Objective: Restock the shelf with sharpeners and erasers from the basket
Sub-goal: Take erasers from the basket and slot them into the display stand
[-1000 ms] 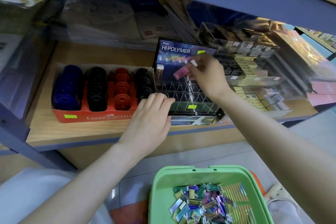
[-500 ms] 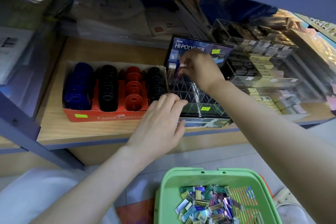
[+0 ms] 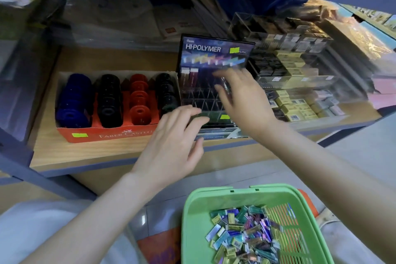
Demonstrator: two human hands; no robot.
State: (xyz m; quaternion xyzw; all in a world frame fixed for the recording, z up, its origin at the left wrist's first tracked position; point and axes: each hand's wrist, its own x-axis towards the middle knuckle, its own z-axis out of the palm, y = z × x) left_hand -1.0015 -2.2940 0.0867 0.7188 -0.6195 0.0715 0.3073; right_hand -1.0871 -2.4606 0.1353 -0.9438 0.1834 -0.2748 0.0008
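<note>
Fingers (image 3: 225, 94) of right hand (image 3: 246, 105) spread wide, empty, over the eraser display (image 3: 214, 49). The left hand (image 3: 171, 146) rests open at its near edge, probably steadying it. Basket (image 3: 192, 206) of erasers (image 3: 242, 233) below.

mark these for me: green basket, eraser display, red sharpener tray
green basket (image 3: 216, 193): head view, on its far rim.
eraser display (image 3: 205, 48): head view, on its printed header card.
red sharpener tray (image 3: 96, 135): head view, on its lettered front wall.

Pale tiled floor (image 3: 360, 148); blue-grey metal shelving frame (image 3: 42, 180); wooden shelf board (image 3: 85, 154); dim light.
</note>
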